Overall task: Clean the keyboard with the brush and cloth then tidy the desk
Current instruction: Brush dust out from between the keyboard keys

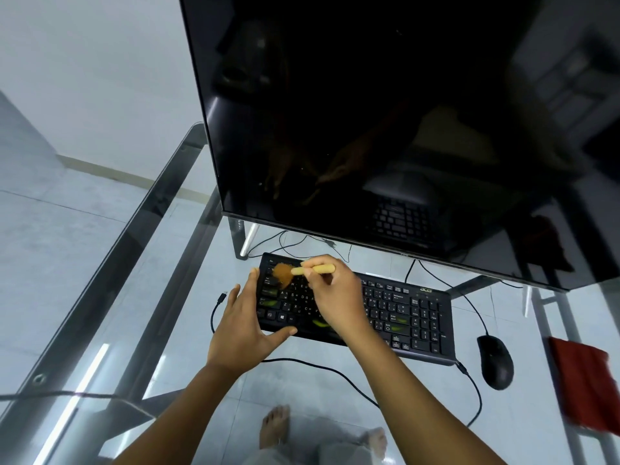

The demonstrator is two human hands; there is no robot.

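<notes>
A black keyboard (406,313) lies on the glass desk (188,330) in front of the monitor. My right hand (335,297) holds a brush (302,270) with a pale wooden handle; its brown bristles rest on the keyboard's top left keys. My left hand (246,325) grips the keyboard's left end, with the thumb on the front edge and the fingers along the side. A red cloth (585,384) lies on the desk at the far right.
A large dark monitor (385,122) stands right behind the keyboard on metal legs. A black mouse (496,360) sits right of the keyboard, its cable looping forward. A loose USB cable (218,307) lies left of the keyboard. My bare feet show through the glass.
</notes>
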